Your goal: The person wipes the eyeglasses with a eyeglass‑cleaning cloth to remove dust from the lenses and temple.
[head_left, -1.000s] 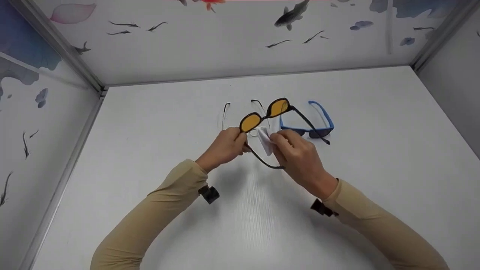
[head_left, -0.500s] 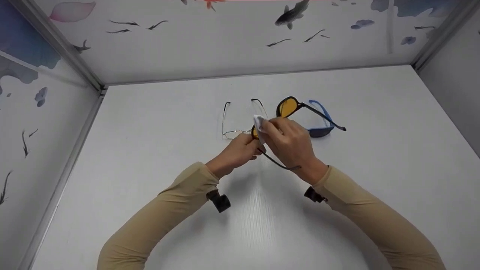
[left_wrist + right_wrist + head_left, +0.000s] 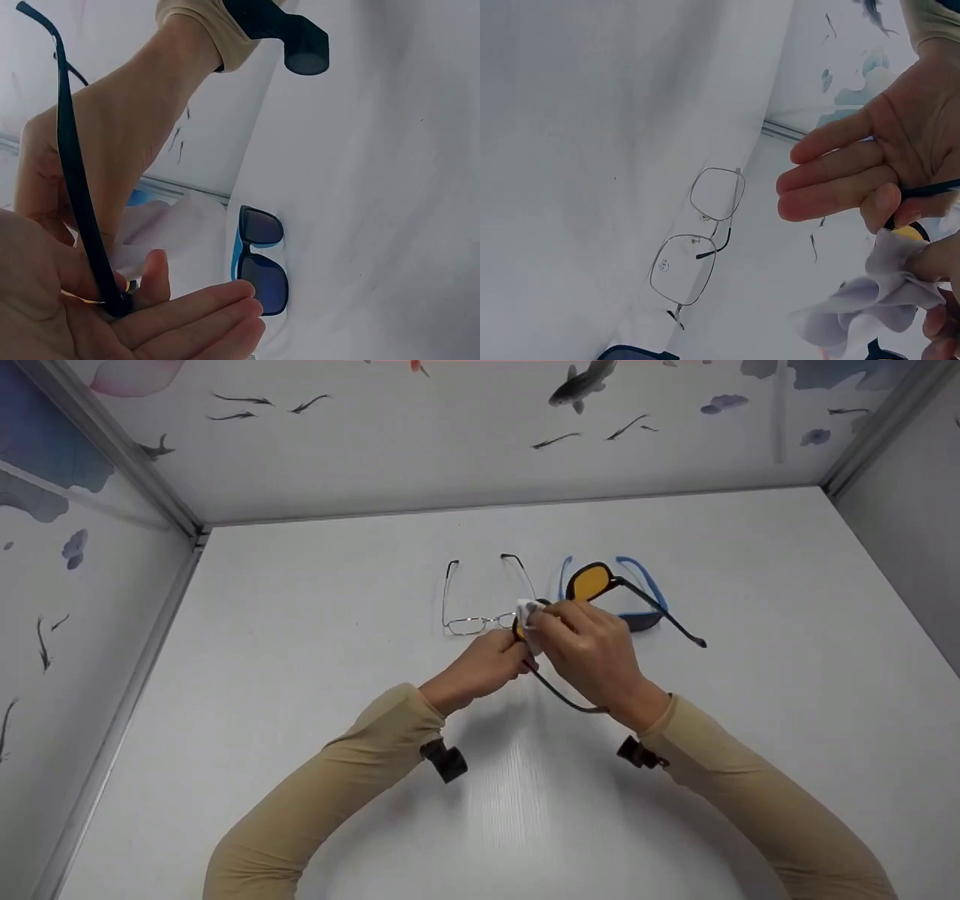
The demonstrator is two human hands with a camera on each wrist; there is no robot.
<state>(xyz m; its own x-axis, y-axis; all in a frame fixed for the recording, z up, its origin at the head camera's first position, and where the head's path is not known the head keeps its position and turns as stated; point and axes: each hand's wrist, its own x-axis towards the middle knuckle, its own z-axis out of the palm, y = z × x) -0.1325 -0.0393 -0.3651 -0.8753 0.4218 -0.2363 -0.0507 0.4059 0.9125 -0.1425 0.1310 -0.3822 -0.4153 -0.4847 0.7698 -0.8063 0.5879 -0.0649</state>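
The yellow glasses (image 3: 590, 583) are held up off the desk (image 3: 315, 645), right of centre in the frame, one lens showing above the hands and the other mostly hidden under the cloth (image 3: 524, 609). The left grip (image 3: 491, 664) pinches their frame near a hinge, thumb against forefinger, the other fingers stretched out straight. The right grip (image 3: 589, 649) pinches the folded cloth against the covered lens.

The step in hand looks like wiping that lens. To do it well, the left pinch should stay on the rim and hinge — off the lens, which would take fingerprints — and hold firmly enough that the frame does not twist under the rubbing. Small, light strokes with cloth between fingertip and lens, out to the edges and on both faces, would suit; hard pressing could strain the hinge or the bridge.

The free arm reaches over the blue glasses (image 3: 643, 622), with the wire glasses (image 3: 487, 621) to their left — so it seems best to keep the work lifted above both.
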